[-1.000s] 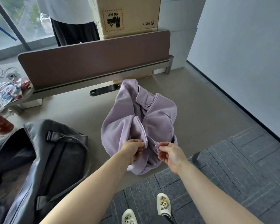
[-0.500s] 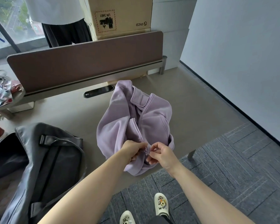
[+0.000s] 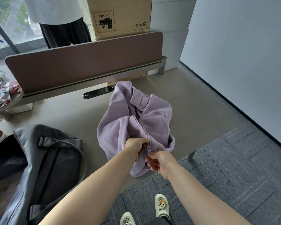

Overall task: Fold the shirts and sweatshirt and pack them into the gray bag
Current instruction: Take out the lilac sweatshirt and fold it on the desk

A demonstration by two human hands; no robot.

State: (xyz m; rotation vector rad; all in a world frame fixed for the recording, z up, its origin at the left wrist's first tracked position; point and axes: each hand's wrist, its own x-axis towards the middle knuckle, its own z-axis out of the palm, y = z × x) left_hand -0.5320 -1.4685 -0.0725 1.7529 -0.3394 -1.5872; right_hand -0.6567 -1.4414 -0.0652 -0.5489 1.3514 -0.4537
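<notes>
1. Gripping the lilac zip sweatshirt (image 3: 120, 127) at its lower front edge: left hand (image 3: 135, 147), fingers curled round the fabric just left of the zipper (image 3: 141, 127).
2. Right hand (image 3: 159, 161) sits just below and right of the left one, fingers curled, pinching the bottom of the zipper track; the zipper pull (image 3: 148, 149) shows between the two hands. Cannot tell whether the fingers hold the pull itself or the cloth beside it.
3. Both hands close together, nearly touching, at the hem end nearest the person.
4. Sweatshirt is crumpled, not folded, lying on the beige desk (image 3: 193, 111) with its collar away from the person and its hem hanging over the near desk edge. Most of the garment lies beyond and above the grip; a small flap hangs below the hands.
5. Zipper is open along the upper part, the two front halves spread apart near the collar.
6. Gray bag (image 3: 44, 163) lies on the desk to the left of the sweatshirt, apart from it, mouth open toward the left, strap (image 3: 58, 141) across its top.
7. Brown divider panel (image 3: 81, 65) stands along the far desk edge; a black cable slot (image 3: 98, 92) lies just in front of it, beside the collar.
8. Cardboard box (image 3: 120, 15) behind the panel; another person (image 3: 62, 21) stands left of it.
9. Gray carpet (image 3: 234, 168) below right; white clogs (image 3: 161, 205) at bottom.
</notes>
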